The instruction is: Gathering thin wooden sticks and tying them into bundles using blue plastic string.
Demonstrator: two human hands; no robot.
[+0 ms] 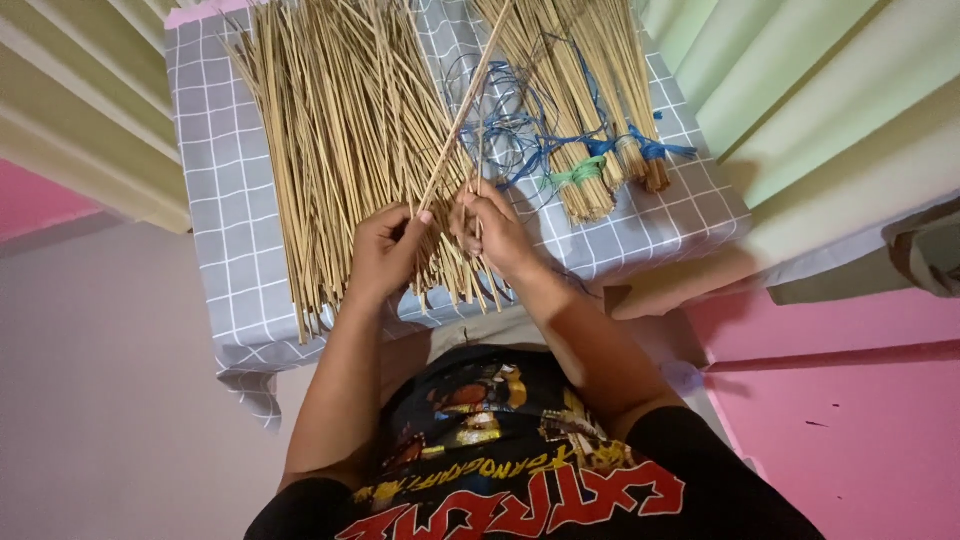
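Head view, places given from the grey checked cloth (pixel 225 200).

- Left hand (pixel 385 250): over the near edge of the cloth, fingers closed around a single thin bamboo stick (pixel 465 105) slanting up and away across it.
- Right hand (pixel 492 228): just beside the left hand, fingertips pinched on a stick; whether the same one, cannot tell.
- Loose pile of sticks (pixel 340 140): spread on the cloth's left half, under both hands.
- Tied bundles (pixel 590 150): on the right half, bound with blue and green string (pixel 520 130).
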